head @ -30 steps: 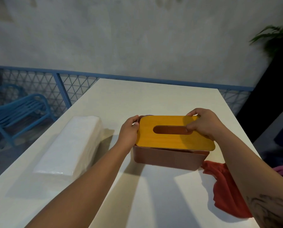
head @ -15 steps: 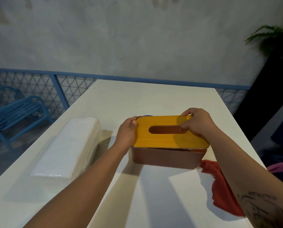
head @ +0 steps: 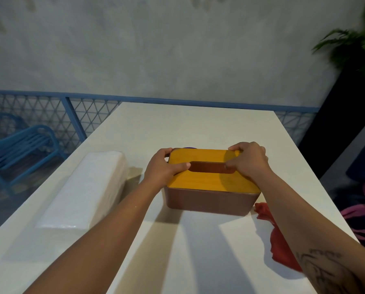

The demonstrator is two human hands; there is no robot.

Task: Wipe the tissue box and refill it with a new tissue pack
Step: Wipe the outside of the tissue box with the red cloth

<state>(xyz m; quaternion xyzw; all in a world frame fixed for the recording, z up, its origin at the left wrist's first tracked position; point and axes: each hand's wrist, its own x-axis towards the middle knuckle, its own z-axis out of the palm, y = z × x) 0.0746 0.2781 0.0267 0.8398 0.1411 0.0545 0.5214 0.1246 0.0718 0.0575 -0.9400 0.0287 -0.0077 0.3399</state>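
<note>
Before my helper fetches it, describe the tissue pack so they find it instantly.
On the white table, look left of the yellow-lidded tissue box. The tissue pack lies there, near the edge: the only white, plastic-wrapped block.

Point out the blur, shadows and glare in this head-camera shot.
Head view: the plant at upper right is smeared by blur; hard forearm shadows cross the white table on the near side of the tissue box; the near end of the tissue pack shows a faint sheen; the yellow lid, left hand and right hand are sharp.
</note>
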